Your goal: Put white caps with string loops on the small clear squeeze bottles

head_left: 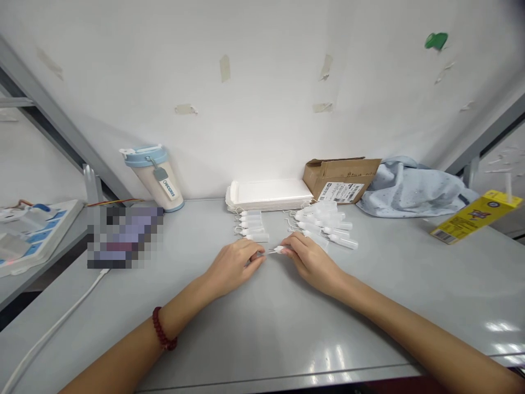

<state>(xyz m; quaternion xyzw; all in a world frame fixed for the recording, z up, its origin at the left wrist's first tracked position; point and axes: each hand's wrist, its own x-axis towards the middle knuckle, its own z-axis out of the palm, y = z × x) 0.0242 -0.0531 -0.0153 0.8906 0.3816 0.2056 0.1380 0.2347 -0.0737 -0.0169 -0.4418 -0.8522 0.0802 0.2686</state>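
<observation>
Forearms [400, 327] lie foremost, right hand [309, 260] pinching a white nozzle [278, 249], left hand [234, 265] with grip unclear; the bottle row [251, 224] looks finished, the loose pile [334, 224] outstanding.

White wall [266, 131] with tape scraps [225, 68]; glossy gray table [254, 339], reflecting light.

The left forearm [135, 342] and right forearm [410, 323] slant in over the near edge of the surface [262, 339]; the left hand [235, 264] curves inward, fingers bent, facing the right hand [309, 258], whose thumb and fingertips pinch together
</observation>
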